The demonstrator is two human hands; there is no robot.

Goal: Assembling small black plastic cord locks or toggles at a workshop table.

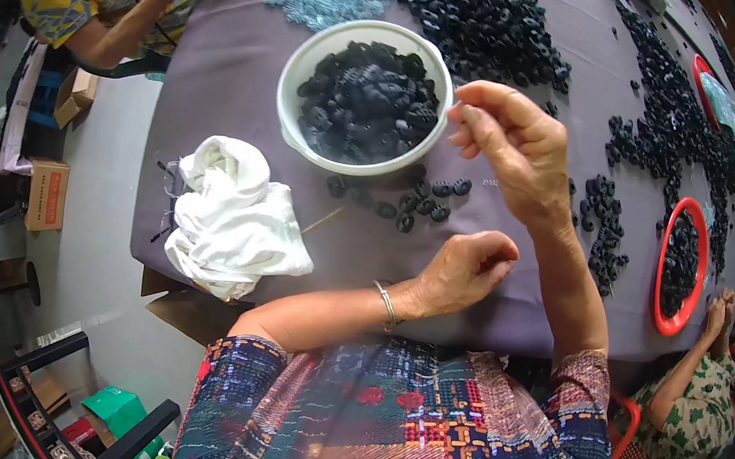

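Note:
My right hand [516, 151] hovers beside the right rim of a white plastic bowl [355, 169], thumb and forefinger pinched together. Whatever lies between those fingertips is too small to make out. Lower down, just above the tablecloth, my left hand [463, 273] is curled closed, a bracelet on its wrist; its palm is hidden. Small ribbed black pieces [364, 105] fill much of the bowl. Several loose black pieces [426, 202] lie in front of it, between the bowl and my left hand. A few tiny clear bits [490, 183] rest near my right wrist.
A crumpled white cloth [236, 218] and a thin stick [323, 221] lie at left. Beyond the bowl are clear bluish pieces [322, 0] and a black heap [488, 29]. At right, a red basin [659, 307] holds black pieces. Other people sit at both sides.

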